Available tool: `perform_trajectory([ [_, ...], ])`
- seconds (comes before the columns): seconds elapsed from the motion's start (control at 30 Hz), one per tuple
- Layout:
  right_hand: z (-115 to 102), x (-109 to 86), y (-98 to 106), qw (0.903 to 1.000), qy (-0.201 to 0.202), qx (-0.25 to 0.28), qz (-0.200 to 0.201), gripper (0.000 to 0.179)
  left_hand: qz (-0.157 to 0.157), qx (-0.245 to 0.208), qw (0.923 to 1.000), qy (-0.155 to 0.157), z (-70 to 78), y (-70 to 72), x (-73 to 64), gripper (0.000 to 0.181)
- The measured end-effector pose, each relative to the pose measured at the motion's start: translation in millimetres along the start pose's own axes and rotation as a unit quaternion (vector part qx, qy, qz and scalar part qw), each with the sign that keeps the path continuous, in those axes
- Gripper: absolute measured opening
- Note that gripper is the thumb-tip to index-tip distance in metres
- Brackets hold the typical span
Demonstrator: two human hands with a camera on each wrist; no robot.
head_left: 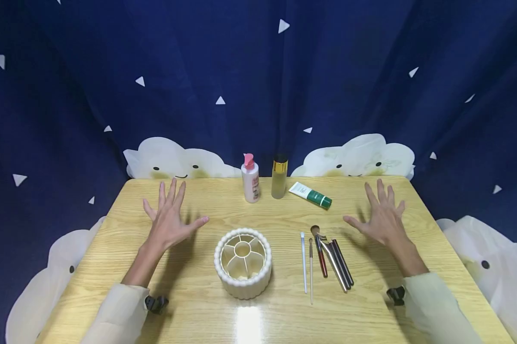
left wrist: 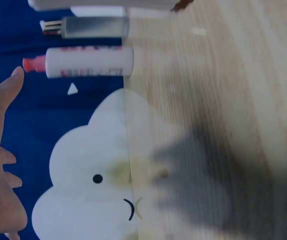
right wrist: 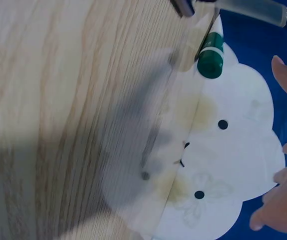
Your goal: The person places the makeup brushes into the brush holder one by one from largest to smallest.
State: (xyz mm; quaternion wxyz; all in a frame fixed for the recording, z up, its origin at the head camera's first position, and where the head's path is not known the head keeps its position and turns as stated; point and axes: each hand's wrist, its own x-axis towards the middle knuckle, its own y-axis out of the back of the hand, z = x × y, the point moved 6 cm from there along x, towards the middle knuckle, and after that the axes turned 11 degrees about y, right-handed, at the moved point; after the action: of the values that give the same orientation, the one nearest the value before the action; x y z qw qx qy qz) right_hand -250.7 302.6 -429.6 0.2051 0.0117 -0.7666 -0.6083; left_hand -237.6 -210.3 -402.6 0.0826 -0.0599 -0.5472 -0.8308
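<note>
My left hand hovers above the table's left side, fingers spread, holding nothing. On the right, my right hand also has its fingers spread and holds nothing. Between them stands a cream round organizer with a beaded rim and divided compartments, nearest the left hand. Several makeup brushes lie to its right: a white-handled brush, a thin brush, a fluffy brush with a reddish handle and a metallic one. Dark pencil-like sticks lie beside them, nearest the right hand.
Along the back of the wooden table stand a white bottle with a pink pump and a yellowish bottle with a black and gold cap. A green and white tube lies beside them. Behind hangs a dark blue curtain.
</note>
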Motion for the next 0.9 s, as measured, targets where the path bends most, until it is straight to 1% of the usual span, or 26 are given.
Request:
perform_trajectory([
  [0.1, -7.3, -3.3, -0.2, 0.9987, 0.0, 0.05, -0.007, 0.104, -0.014, -0.032, 0.9994, -0.009, 5.5, -1.6, -7.5, 0.107],
  [0.2, -15.3, -6.5, -1.5, 0.9955, -0.005, 0.092, -0.024, 0.101, -0.033, -0.073, 0.9966, -0.018, 11.0, -3.9, -15.9, 0.105],
  [0.3, -24.6, -10.2, -3.5, 0.9918, -0.016, 0.117, -0.048, 0.099, -0.062, -0.113, 0.9913, -0.029, 17.3, -7.8, -25.6, 0.104],
  [0.37, -30.7, -13.5, -5.2, 0.99, -0.022, 0.127, -0.059, 0.096, -0.08, -0.138, 0.9863, -0.042, 22.4, -10.2, -32.2, 0.103],
  [0.53, -44.3, -21.2, -11.2, 0.9851, -0.025, 0.16, -0.059, 0.079, -0.113, -0.179, 0.9744, -0.075, 33.4, -16.5, -47.7, 0.101],
  [0.57, -46.3, -22.5, -12.5, 0.9838, -0.027, 0.167, -0.058, 0.077, -0.119, -0.19, 0.971, -0.083, 35.4, -17.9, -50.5, 0.101],
  [0.63, -50.3, -24.7, -15.7, 0.9801, -0.032, 0.185, -0.063, 0.071, -0.137, -0.218, 0.9608, -0.101, 39.7, -20.6, -56.4, 0.101],
  [0.77, -56.7, -28.5, -23.6, 0.9713, -0.048, 0.216, -0.088, 0.064, -0.18, -0.269, 0.9358, -0.14, 48.1, -26.7, -65.9, 0.104],
  [0.8, -58.2, -29.3, -25.7, 0.9692, -0.051, 0.222, -0.095, 0.062, -0.19, -0.273, 0.9317, -0.146, 49.8, -28.4, -68.0, 0.107],
  [0.83, -59.8, -30.0, -27.6, 0.9678, -0.054, 0.225, -0.1, 0.06, -0.194, -0.271, 0.9306, -0.152, 51.1, -30.5, -69.7, 0.11],
  [0.9, -62.3, -31.0, -31.2, 0.9669, -0.055, 0.226, -0.105, 0.058, -0.206, -0.267, 0.9285, -0.155, 53.4, -34.1, -73.1, 0.115],
])
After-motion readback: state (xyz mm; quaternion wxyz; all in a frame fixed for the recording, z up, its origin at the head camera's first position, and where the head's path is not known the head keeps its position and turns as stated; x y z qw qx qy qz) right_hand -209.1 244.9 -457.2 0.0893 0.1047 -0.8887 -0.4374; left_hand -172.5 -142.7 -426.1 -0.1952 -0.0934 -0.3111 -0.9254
